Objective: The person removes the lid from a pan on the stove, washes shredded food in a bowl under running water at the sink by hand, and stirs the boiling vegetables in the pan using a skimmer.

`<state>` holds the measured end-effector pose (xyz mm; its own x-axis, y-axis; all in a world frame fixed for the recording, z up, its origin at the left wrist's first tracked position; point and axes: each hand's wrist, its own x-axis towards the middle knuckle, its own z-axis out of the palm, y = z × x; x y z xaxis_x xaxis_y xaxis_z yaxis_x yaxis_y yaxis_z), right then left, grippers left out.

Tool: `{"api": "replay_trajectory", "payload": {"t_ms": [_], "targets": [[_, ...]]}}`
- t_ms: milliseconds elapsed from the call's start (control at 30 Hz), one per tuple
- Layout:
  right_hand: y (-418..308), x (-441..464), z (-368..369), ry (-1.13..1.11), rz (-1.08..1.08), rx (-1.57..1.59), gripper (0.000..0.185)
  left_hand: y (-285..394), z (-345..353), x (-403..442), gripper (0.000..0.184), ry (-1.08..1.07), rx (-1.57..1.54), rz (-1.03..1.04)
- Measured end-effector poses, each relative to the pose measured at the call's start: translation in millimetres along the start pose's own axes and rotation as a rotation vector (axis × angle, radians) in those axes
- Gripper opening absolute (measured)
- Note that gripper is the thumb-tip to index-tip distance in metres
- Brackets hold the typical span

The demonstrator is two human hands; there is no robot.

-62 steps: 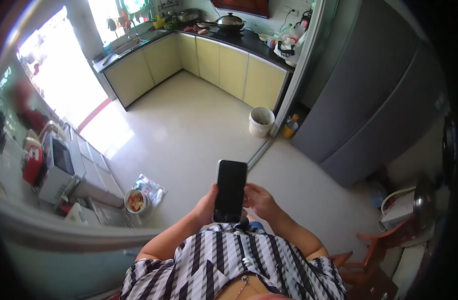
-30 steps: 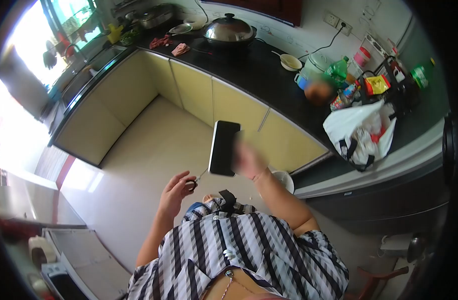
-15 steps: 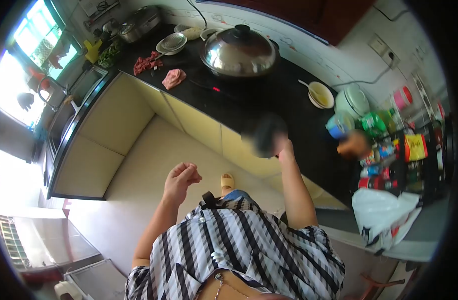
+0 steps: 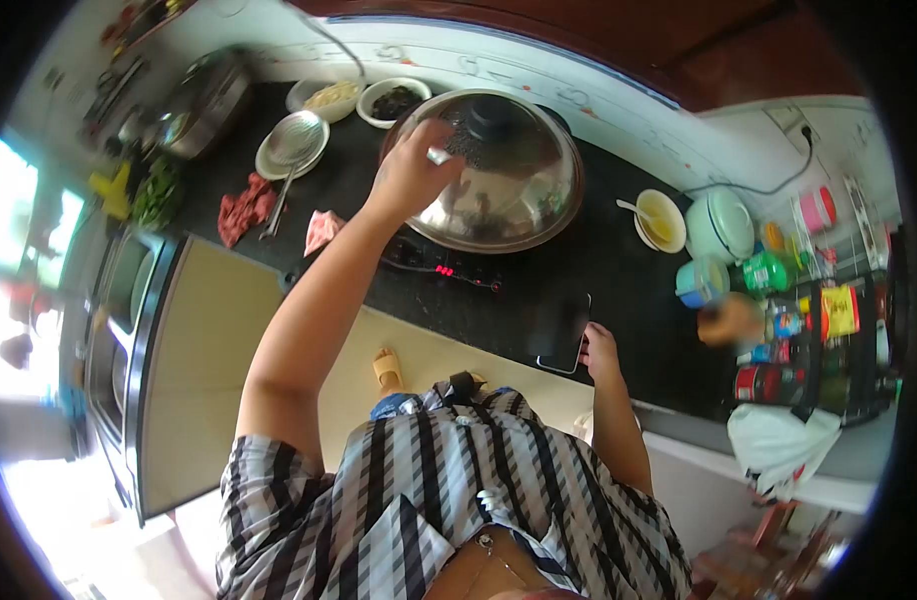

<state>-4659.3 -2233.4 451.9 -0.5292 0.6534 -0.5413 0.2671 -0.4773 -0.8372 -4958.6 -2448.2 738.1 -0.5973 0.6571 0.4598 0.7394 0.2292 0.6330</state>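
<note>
A wide pot with a shiny metal lid (image 4: 499, 190) stands on the black counter. My left hand (image 4: 417, 170) reaches over the lid's left side, fingers apart and curved, close to the dark knob (image 4: 490, 116) but not around it. Whether the fingertips touch the lid I cannot tell. My right hand (image 4: 600, 350) grips the right edge of a dark smartphone (image 4: 564, 338) at the counter's front edge. Red lights glow on the cooker's control panel (image 4: 447, 271) in front of the pot.
Left of the pot are raw meat (image 4: 246, 208), a skimmer (image 4: 295, 140) on bowls, and a bowl of dark food (image 4: 396, 102). To the right stand a bowl with a spoon (image 4: 661, 221), a green lidded container (image 4: 720, 226), several bottles and a white plastic bag (image 4: 784, 440).
My left hand has risen from beside my body to the pot lid and opened. The phone, blurred before, is now lower at the counter edge. The view has shifted toward the counter.
</note>
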Motion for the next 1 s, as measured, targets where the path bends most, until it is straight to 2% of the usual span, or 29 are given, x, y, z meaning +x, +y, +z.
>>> {"api": "replay_trajectory", "payload": {"t_ms": [100,133,167,200,300,333,367,433,500,567,600,700,733,767,800,867,900,933,967,1000], "targets": [[8.6,-9.6,2.7,0.129,-0.048,0.078,0.02,4.3,18.2,55.0,0.056,-0.048,0.304,0.108],[16.5,-5.9,8.5,0.163,-0.08,0.055,0.022,22.8,7.8,69.5,0.068,-0.244,0.331,-0.014],[21.6,0.7,12.4,0.195,-0.122,0.026,0.023,18.0,15.3,80.4,0.07,-0.26,0.441,0.051],[50.6,27.9,12.0,0.385,-0.232,-0.024,0.033,8.1,26.7,91.2,0.073,-0.268,0.549,0.113],[35.6,-9.2,33.2,0.45,-0.374,-0.169,0.044,0.9,52.0,106.4,0.074,-0.397,0.733,0.22],[33.5,-17.5,44.4,0.525,-0.42,-0.054,0.038,-1.6,56.9,112.4,0.072,-0.436,0.748,0.228],[28.6,-28.5,47.4,0.554,-0.419,-0.133,0.038,-4.8,62.0,115.0,0.071,-0.473,0.763,0.234],[18.0,-49.6,47.8,0.603,-0.417,-0.297,0.037,-9.3,58.6,112.7,0.061,-0.417,0.688,0.312],[15.3,-50.1,35.7,0.561,-0.493,-0.189,0.035,-13.2,67.1,106.1,0.058,-0.349,0.675,0.366],[-3.1,-72.0,33.8,0.537,-0.467,-0.178,0.033,-2.6,52.8,108.6,0.052,-0.352,0.576,0.291],[-2.0,-66.7,23.4,0.523,-0.584,-0.199,0.031,-7.1,47.9,115.1,0.051,-0.334,0.519,0.258],[-50.8,-89.0,25.3,0.479,-0.557,-0.229,0.029,-14.0,15.7,117.1,0.047,-0.225,0.469,0.2],[-55.8,-77.8,10.9,0.427,-0.614,-0.231,0.027,-4.6,-0.5,106.5,0.047,-0.194,0.449,0.168],[-65.4,-77.3,9.6,0.396,-0.624,-0.204,0.026,-37.8,0.5,111.5,0.047,-0.018,0.389,0.229],[-81.1,-81.6,13.9,0.362,-0.633,-0.178,0.025,-32.3,-22.8,104.7,0.046,-0.045,0.285,0.157],[-111.9,-85.7,23.4,0.298,-0.658,-0.182,0.023,-49.2,-54.5,96.6,0.041,0.072,0.348,0.007],[-123.6,-84.0,29.3,0.241,-0.678,-0.174,0.023,-96.8,-69.6,100.3,0.05,0.251,0.228,0.13],[-135.2,-81.3,36.2,0.183,-0.697,-0.166,0.023,-78.8,-92.4,79.3,0.048,0.288,0.138,-0.052],[-146.3,-75.0,43.0,0.115,-0.719,-0.156,0.024,-101.3,-113.4,77.0,0.045,0.336,0.046,-0.074],[-153.2,-69.1,52.4,0.039,-0.78,-0.157,0.023,-104.7,-133.7,64.9,0.042,0.416,0.126,-0.07]]}}
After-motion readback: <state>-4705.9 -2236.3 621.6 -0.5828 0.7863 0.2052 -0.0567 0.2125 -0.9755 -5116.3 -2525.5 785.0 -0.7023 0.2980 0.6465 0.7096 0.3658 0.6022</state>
